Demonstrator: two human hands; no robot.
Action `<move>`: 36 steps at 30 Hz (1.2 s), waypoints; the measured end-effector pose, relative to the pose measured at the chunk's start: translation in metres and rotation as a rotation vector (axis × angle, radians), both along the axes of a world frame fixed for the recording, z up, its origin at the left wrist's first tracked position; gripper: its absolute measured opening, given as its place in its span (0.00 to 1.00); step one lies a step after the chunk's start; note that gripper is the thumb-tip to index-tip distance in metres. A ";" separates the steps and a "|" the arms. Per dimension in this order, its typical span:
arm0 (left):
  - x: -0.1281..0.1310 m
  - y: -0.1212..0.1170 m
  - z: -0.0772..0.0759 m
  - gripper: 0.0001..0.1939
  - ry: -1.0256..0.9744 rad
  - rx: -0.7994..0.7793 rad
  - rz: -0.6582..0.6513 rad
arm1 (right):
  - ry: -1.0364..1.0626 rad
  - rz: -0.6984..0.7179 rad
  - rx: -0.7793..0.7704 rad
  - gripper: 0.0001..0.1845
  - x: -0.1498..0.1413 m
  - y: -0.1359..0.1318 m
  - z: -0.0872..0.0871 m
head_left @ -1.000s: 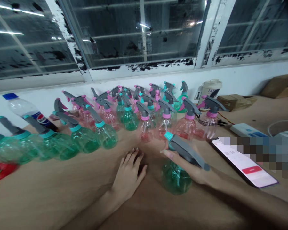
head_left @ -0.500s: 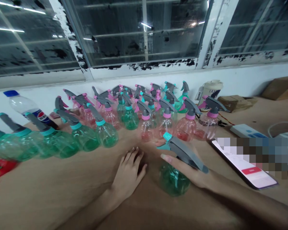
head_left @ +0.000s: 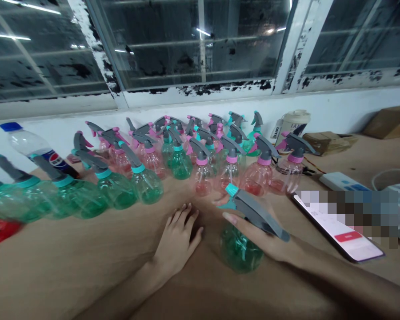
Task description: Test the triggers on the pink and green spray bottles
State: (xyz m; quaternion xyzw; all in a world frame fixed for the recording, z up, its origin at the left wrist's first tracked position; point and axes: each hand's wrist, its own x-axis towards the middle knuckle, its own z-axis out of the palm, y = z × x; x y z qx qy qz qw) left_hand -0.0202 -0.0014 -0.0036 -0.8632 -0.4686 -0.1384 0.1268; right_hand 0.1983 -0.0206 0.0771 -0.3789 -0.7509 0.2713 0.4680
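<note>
My right hand (head_left: 268,238) is wrapped around the neck of a green spray bottle (head_left: 242,253) with a grey and turquoise trigger head. The bottle is upright at the front of the wooden table (head_left: 113,258), its nozzle facing away to the left. To its left, my left hand (head_left: 178,238) lies on the table, palm down with fingers spread, holding nothing. Several more green spray bottles (head_left: 148,184) stand in a row at the left. Beyond my hands is a row of pink spray bottles (head_left: 203,178), with further pink and green ones crowded behind.
A cola bottle (head_left: 36,146) leans at the far left, above a red packet (head_left: 2,233). On the right lie a lit phone (head_left: 348,240) and a white power strip (head_left: 343,184). A lidded cup (head_left: 295,122) and cardboard boxes (head_left: 391,122) are near the wall below the windows.
Almost nothing differs. The view has shifted very slightly; both hands and the held spray bottle keep their places.
</note>
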 end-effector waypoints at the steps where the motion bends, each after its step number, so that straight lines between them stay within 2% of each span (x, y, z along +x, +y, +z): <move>1: 0.000 0.000 0.000 0.19 -0.005 -0.006 0.002 | -0.014 0.003 0.008 0.06 0.000 -0.001 0.002; 2: 0.000 0.000 0.000 0.19 -0.009 -0.014 0.004 | -0.033 -0.008 0.022 0.05 0.001 -0.002 0.003; 7: 0.000 0.000 0.000 0.19 -0.017 -0.044 0.016 | -0.102 -0.075 0.115 0.11 0.002 -0.005 0.005; 11: 0.000 0.000 0.000 0.19 -0.020 -0.045 0.008 | -0.002 0.013 0.022 0.04 0.003 0.000 0.004; 14: 0.000 0.000 0.000 0.19 -0.028 -0.043 0.008 | 0.047 0.038 -0.013 0.08 0.002 0.004 0.003; 18: 0.001 0.000 0.000 0.19 -0.039 -0.050 0.001 | 0.000 -0.038 0.016 0.09 0.002 0.003 -0.002; 22: 0.001 -0.001 0.001 0.19 -0.044 -0.056 -0.001 | -0.070 -0.103 -0.025 0.09 0.003 0.001 -0.004; 24: 0.001 -0.001 0.001 0.19 -0.044 -0.060 0.001 | -0.059 -0.085 -0.051 0.10 0.003 0.001 -0.002; 29: 0.001 -0.001 0.002 0.19 -0.033 -0.066 0.005 | 0.038 0.063 -0.133 0.09 0.003 0.004 0.006; 32: 0.002 -0.001 0.003 0.19 -0.032 -0.080 0.015 | 0.023 -0.001 -0.115 0.07 0.005 0.003 0.008; 36: 0.002 -0.001 0.002 0.19 -0.033 -0.083 0.018 | -0.057 -0.087 -0.068 0.13 0.009 0.000 0.006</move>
